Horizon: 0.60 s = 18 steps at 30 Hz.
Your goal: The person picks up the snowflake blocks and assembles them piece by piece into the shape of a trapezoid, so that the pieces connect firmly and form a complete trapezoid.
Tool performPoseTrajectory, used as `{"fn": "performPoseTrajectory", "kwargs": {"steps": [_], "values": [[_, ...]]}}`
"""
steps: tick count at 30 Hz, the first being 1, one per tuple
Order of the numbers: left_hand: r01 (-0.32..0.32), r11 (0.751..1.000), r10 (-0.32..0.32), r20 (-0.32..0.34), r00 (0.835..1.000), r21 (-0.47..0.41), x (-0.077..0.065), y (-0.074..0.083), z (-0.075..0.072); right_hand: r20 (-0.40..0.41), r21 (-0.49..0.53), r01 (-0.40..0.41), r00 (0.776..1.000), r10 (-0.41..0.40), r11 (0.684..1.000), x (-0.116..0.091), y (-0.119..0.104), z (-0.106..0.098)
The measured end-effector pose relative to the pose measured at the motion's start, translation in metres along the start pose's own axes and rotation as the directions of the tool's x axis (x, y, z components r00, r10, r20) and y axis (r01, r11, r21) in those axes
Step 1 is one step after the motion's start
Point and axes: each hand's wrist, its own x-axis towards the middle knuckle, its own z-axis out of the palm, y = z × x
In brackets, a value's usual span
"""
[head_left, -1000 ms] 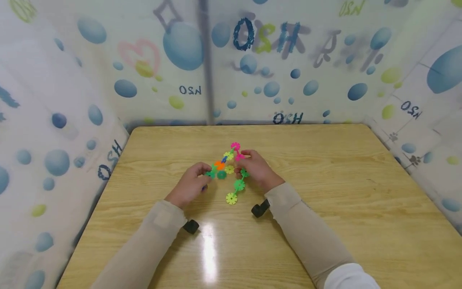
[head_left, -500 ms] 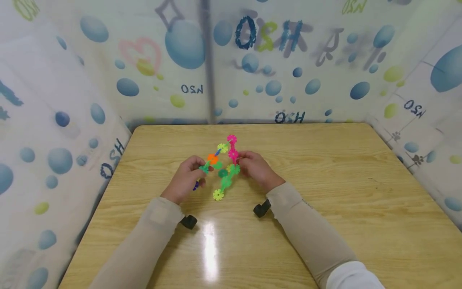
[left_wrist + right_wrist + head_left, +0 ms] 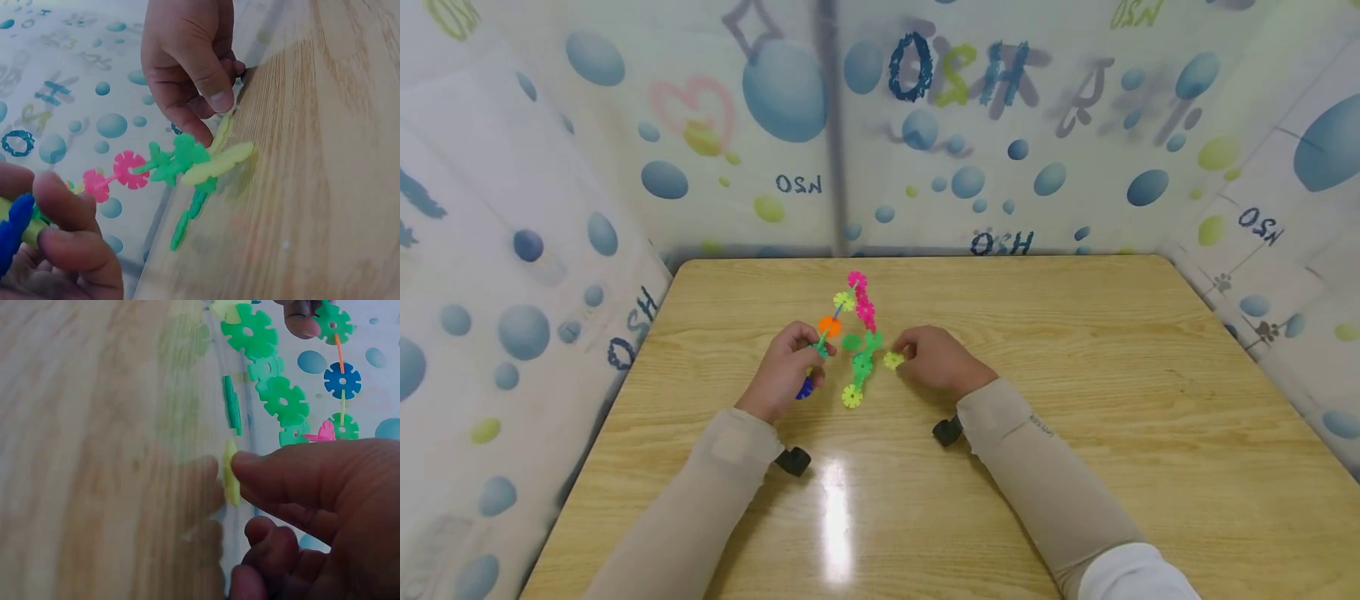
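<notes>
My left hand point(image 3: 784, 367) grips one end of a chain of snowflake building discs at its green disc point(image 3: 822, 349), with a blue disc point(image 3: 805, 388) showing under the fingers. From there the chain runs through an orange disc point(image 3: 830, 327) and a yellow-green one to pink discs point(image 3: 865, 313), then bends back through green discs point(image 3: 862, 364) to a yellow end disc point(image 3: 852, 396). My right hand point(image 3: 936, 358) pinches a separate yellow disc point(image 3: 231, 475) between thumb and finger, just right of the chain. It appears edge-on in the right wrist view.
A single darker green disc point(image 3: 852, 342) lies inside the bend of the chain; the right wrist view shows it edge-on. The wooden table point(image 3: 1075, 400) extends around both hands, with a patterned curtain point(image 3: 925, 167) along its far edge.
My right hand has left the chain's pink and green part and now pinches the separate yellow disc. The chain has swung left. My left hand moved slightly left and keeps its grip.
</notes>
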Motion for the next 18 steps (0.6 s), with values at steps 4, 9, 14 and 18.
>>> {"fn": "performPoseTrajectory", "kwargs": {"steps": [4,9,14,18], "values": [[0.004,1.0,-0.005,-0.032,0.999,-0.024,0.0,0.0,0.003,0.049,-0.046,-0.018,0.999,0.02,0.999,-0.002,-0.004,0.0],[0.016,1.0,-0.018,-0.082,0.996,-0.027,0.0,-0.001,0.008,0.099,-0.034,-0.021,0.995,0.024,0.999,-0.004,-0.011,-0.001],[0.024,0.999,-0.027,-0.1,0.995,-0.037,-0.002,0.0,0.012,0.056,0.142,0.066,0.996,-0.075,0.988,-0.005,-0.019,0.001],[0.032,0.993,-0.042,-0.089,0.995,-0.11,-0.003,0.002,0.017,0.014,0.451,0.158,0.983,-0.184,0.878,-0.009,-0.033,0.009]]}}
